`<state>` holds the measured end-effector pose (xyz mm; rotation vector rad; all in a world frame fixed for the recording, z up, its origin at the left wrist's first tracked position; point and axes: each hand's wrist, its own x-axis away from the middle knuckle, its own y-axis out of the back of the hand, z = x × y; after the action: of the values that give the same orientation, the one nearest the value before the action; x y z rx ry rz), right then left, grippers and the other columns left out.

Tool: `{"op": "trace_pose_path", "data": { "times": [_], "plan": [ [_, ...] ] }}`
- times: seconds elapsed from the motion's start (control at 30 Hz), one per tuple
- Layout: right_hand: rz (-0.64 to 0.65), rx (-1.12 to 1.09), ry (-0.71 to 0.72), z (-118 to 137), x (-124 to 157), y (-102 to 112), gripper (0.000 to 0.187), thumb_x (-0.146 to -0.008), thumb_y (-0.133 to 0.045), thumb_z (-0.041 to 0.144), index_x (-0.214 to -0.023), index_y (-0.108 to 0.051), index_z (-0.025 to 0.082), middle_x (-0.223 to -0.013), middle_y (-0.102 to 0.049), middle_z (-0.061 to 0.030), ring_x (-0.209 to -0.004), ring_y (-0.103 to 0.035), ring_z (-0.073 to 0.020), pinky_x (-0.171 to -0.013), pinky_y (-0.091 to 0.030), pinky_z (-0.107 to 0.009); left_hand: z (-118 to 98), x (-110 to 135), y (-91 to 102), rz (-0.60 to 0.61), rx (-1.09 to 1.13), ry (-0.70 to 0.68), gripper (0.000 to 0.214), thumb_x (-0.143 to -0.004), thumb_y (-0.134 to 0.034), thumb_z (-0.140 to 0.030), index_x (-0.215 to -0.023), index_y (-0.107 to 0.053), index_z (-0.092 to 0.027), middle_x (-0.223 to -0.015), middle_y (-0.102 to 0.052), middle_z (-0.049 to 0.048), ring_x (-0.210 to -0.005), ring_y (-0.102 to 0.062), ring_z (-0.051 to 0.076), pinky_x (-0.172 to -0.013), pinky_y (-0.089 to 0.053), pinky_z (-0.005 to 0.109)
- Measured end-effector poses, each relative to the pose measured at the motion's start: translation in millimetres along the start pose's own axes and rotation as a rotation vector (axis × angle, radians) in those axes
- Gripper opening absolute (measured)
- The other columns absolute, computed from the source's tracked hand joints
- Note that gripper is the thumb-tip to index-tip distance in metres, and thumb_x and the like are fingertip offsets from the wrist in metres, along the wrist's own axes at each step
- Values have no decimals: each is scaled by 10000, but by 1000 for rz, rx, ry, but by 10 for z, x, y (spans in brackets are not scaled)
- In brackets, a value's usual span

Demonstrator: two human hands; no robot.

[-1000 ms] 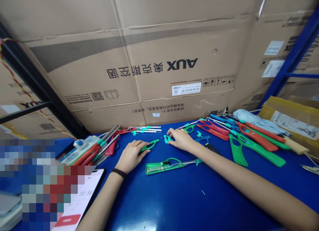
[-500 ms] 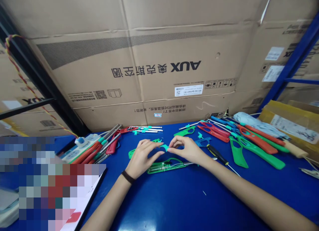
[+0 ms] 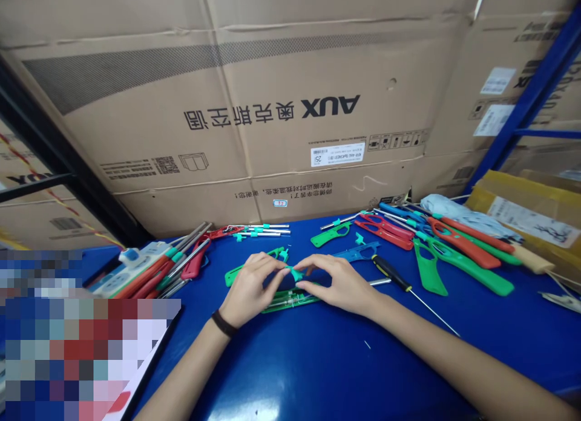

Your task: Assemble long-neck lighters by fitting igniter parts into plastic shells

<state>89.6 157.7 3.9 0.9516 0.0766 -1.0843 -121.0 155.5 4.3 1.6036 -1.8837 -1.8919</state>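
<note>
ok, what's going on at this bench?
A person is working with bare hands at a blue bench. The left hand and right hand are close together, fingertips meeting at a small teal plastic piece. A green plastic handle lies under the left hand, and a green-and-metal tool lies beneath both hands. A screwdriver lies to the right, with red and green plastic handles beyond it.
</note>
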Motion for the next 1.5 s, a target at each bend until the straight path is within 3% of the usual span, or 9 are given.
{"op": "trace_pose_path", "data": {
  "times": [0.13,0.3,0.53,0.73,0.97,1.27,1.5],
  "plan": [
    [-34,67,37,6,20,-15,194,-814,-647,284,-1000,-624,232,-913,-685,-7,-843,-635,-160,-793,-477,-299,-59,-13,22,-13,22,40,150,-895,-520,-263,-802,-612,-189,-747,-665,17,-722,-562,161,-721,-427,315],
    [-88,-51,4,16,-2,-12,163,-835,-607,263,-986,-656,227,-920,-710,-9,-820,-659,-156,-788,-505,-284,-131,-33,57,34,58,77,247,-915,-462,-292,-714,-564,-190,-673,-616,3,-672,-529,156,-688,-413,309],
    [-14,-165,-168,-23,-53,21,192,-862,-559,267,-990,-693,219,-906,-728,-3,-766,-673,-154,-725,-518,-269,-104,-38,56,237,-96,-96,250,-952,-430,-297,-807,-601,-187,-762,-634,13,-747,-551,159,-779,-387,324],
    [66,-125,-161,-42,-31,47,324,-781,-668,315,-1090,-662,216,-954,-723,-20,-786,-672,-164,-741,-526,-279,-81,-48,56,204,-212,-213,178,-954,-439,-253,-921,-598,-180,-805,-651,10,-764,-577,152,-804,-384,325],
    [70,-147,-160,-105,-24,35,233,-811,-636,262,-1036,-653,202,-844,-719,-16,-776,-674,-150,-736,-540,-276,-87,-49,62,153,-177,-184,173,-960,-400,-195,-952,-572,-179,-859,-670,27,-774,-604,153,-796,-415,328],
    [50,-86,-102,-98,-29,37,288,-827,-598,203,-1112,-636,232,-967,-711,-17,-761,-665,-136,-720,-537,-271,-70,-28,33,128,-179,-172,163,-950,-420,-213,-952,-580,-180,-848,-671,37,-772,-599,166,-765,-451,328],
    [86,-88,-97,-83,-7,42,359,-805,-608,188,-1159,-619,242,-908,-723,-7,-767,-678,-143,-730,-544,-273,-46,-27,34,98,-173,-143,165,-953,-417,-219,-968,-577,-184,-881,-680,49,-810,-604,176,-777,-456,334]
  ]
}}
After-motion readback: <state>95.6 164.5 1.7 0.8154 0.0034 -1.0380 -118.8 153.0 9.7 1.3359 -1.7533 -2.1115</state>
